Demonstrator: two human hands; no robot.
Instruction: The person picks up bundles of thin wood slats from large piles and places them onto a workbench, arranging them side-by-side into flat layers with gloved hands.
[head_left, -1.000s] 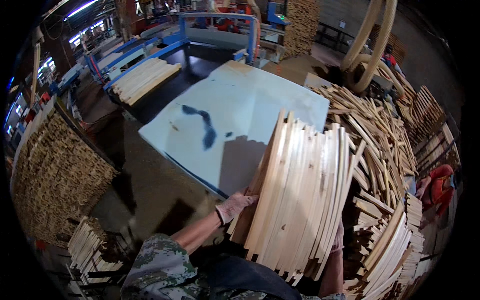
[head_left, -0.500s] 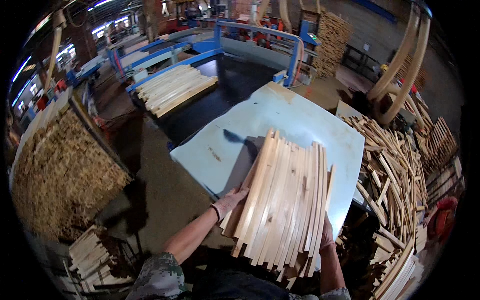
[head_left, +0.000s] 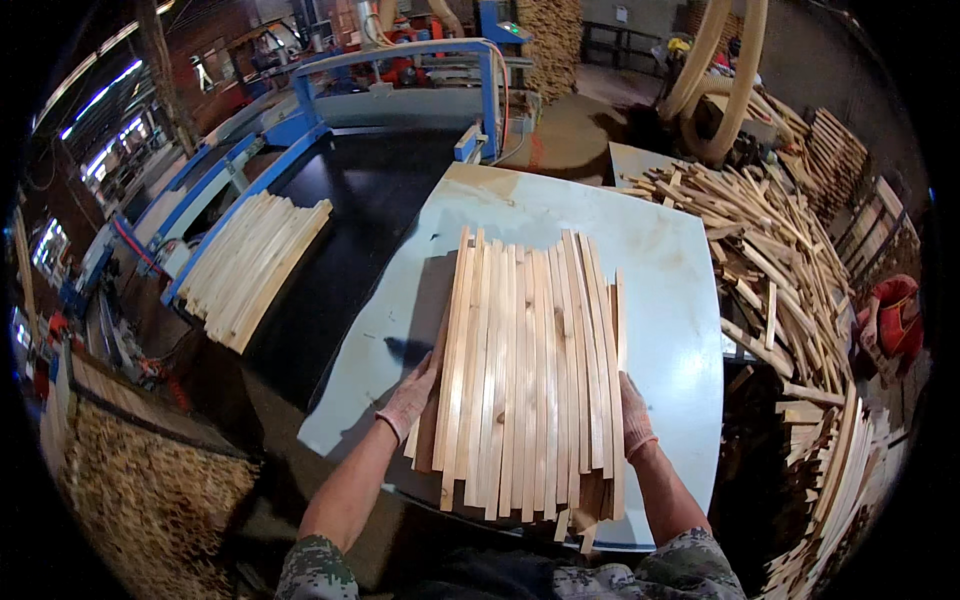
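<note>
I hold a bundle of several long pale wooden slats (head_left: 528, 370) side by side over a light blue table top (head_left: 660, 270). My left hand (head_left: 410, 398), in a pinkish work glove, grips the bundle's left edge. My right hand (head_left: 632, 412), gloved the same way, presses against its right edge. The slats run away from me, their near ends uneven and sticking out past the table's front edge.
A loose heap of wooden slats (head_left: 770, 260) lies right of the table. Another neat stack of slats (head_left: 250, 265) rests on a dark conveyor with a blue machine frame (head_left: 400, 60). Piled slats (head_left: 820, 500) stand at lower right, a basket-like crate (head_left: 140, 500) at lower left.
The bundle has swung from the heap on the right to the middle of the table and now lies flatter, both hands still on its sides.
</note>
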